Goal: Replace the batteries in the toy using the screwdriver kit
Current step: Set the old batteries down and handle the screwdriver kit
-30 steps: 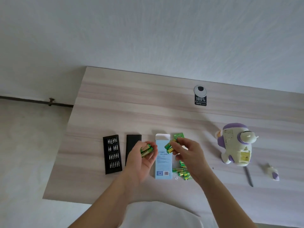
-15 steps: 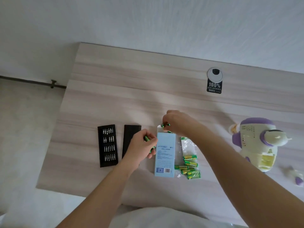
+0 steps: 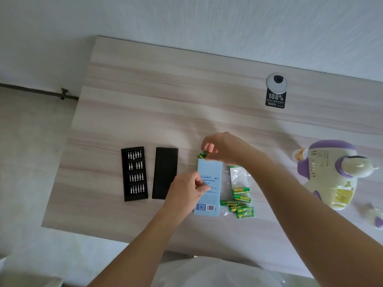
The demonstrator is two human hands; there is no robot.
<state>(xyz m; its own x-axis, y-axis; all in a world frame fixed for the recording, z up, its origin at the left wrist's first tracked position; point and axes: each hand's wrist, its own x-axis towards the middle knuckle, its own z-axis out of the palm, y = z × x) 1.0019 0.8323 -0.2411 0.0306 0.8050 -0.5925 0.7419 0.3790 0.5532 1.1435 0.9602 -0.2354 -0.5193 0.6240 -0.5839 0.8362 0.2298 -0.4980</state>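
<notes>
My left hand (image 3: 186, 190) curls against the blue box's (image 3: 209, 195) left edge; what it grips, I can't tell. It should pin the box flat while my right hand (image 3: 226, 149), pinching green batteries (image 3: 203, 155) at the box's far end, feeds them in end-first, I think, one at a time. The toy (image 3: 331, 175) lies well off right.

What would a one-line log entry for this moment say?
right hand pinches green batteries at far end of blue box | left hand at its left edge, contents unclear | toy untouched
</notes>
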